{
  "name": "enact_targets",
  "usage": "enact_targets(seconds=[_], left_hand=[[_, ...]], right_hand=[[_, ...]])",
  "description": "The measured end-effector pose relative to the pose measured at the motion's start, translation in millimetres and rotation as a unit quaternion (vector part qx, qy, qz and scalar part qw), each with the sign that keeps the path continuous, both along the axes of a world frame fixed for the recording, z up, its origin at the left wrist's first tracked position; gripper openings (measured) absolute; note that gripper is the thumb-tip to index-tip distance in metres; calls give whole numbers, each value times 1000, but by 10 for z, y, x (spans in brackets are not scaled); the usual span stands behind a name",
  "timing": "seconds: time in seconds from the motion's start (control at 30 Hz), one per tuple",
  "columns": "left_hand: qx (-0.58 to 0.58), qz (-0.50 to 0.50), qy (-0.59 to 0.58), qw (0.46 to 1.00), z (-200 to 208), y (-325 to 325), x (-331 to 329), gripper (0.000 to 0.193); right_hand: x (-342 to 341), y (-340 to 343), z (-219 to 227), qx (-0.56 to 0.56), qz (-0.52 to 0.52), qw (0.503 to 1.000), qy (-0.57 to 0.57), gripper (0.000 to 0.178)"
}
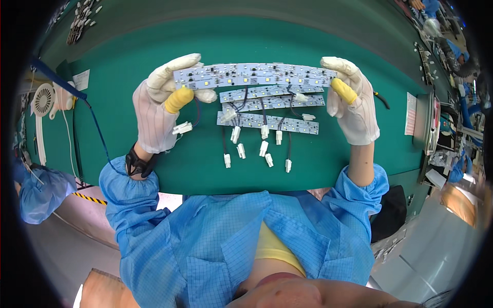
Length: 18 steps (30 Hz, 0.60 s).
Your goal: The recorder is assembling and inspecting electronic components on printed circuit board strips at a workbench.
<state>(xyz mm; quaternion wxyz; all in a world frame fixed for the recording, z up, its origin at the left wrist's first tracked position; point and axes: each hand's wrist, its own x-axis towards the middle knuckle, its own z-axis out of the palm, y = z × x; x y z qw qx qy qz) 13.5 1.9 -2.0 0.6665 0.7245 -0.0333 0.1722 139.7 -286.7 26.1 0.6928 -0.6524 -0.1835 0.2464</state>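
Observation:
A long white LED circuit board [257, 75] is held up level between my two gloved hands. My left hand [172, 87], in a white glove with a yellow thumb cover, pinches its left end. At the right end, my right hand [347, 92] grips it the same way. Below the held board, several similar boards lie in rows on the green mat, among them the nearest LED board [267, 122]. Dark wires run from them to white plugs, such as a white connector [227, 160] at the front. Another white connector [183, 128] hangs on wires by my left hand.
The green mat [205, 174] covers the bench. A small white fan [44, 99] stands at the left, and a blue cord [92, 110] runs to my left wrist strap [137, 164]. Black-handled pliers [382, 100] lie right. More boards [82, 20] sit far left. A person's blue sleeve [46, 192] shows left.

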Motion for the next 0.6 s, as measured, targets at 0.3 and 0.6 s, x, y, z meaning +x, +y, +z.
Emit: enact_targets(seconds=[0.3,0.6], left_hand=[[-6,80,106,991,30,-49,79,43],[-3,82,110,991,36,-75,93,44]], right_hand=[[-77,-12,36,26,13,999,-23,52],[-68,8,76,12,17,1000,-7,74]])
